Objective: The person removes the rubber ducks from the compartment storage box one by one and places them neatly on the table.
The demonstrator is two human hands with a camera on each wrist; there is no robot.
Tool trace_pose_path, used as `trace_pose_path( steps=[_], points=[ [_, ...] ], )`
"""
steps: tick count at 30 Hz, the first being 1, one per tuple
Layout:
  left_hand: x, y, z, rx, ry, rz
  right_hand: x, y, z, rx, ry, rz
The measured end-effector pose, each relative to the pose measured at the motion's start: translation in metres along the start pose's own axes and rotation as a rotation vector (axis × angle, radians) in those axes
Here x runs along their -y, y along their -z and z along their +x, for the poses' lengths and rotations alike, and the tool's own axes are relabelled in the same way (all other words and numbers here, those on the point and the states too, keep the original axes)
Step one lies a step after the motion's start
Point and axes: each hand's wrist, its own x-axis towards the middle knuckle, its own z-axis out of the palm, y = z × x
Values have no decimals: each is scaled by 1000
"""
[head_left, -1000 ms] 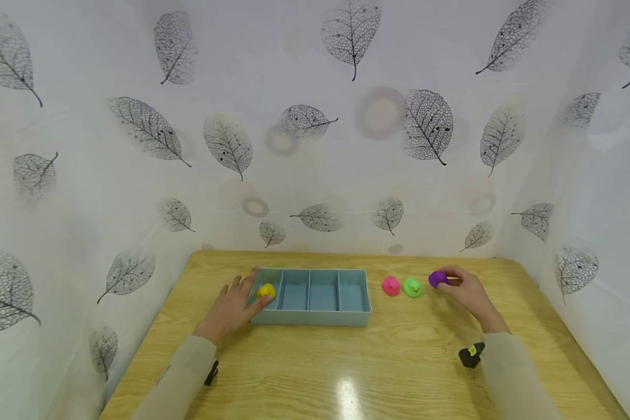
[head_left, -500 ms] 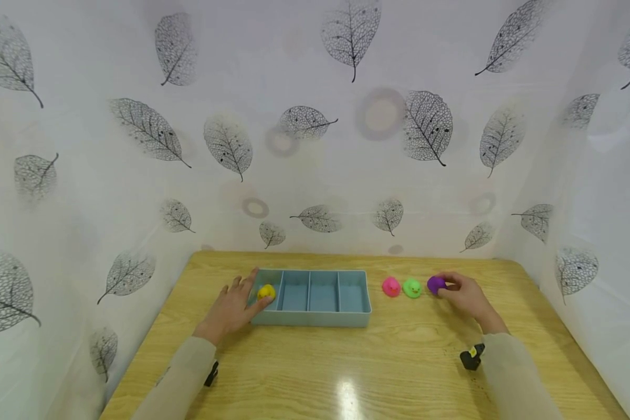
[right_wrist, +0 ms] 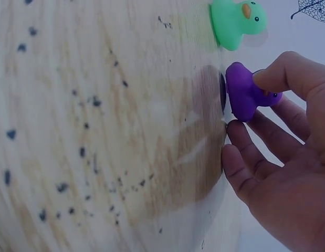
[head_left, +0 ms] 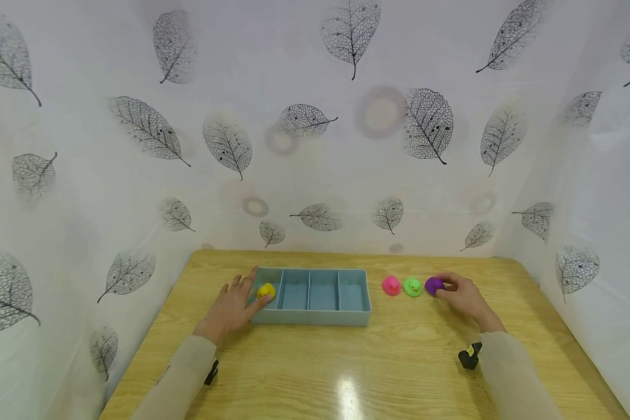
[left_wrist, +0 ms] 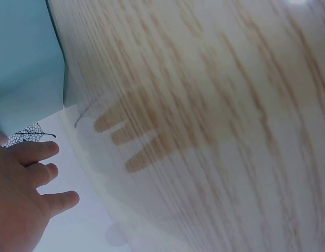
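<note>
Beige sleeves, lower left and lower right of the head view, black gadgets by both cuffs, right one's got a yellow patch.

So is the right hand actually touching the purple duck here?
Touching: in the right wrist view, the right hand has its thumb against the purple duck, near the beak.

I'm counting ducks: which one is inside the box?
The yellow duck, in the leftmost compartment of the blue-gray box. The pink duck and green duck sit on the table outside; the right hand holds the purple duck.
</note>
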Motion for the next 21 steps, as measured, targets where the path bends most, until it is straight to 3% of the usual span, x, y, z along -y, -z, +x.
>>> trace_pose_path(
  steps=[21],
  points=[
    [-1,3,0,7,-8,6,3,-1,-1,9,-17,-7]
  ],
)
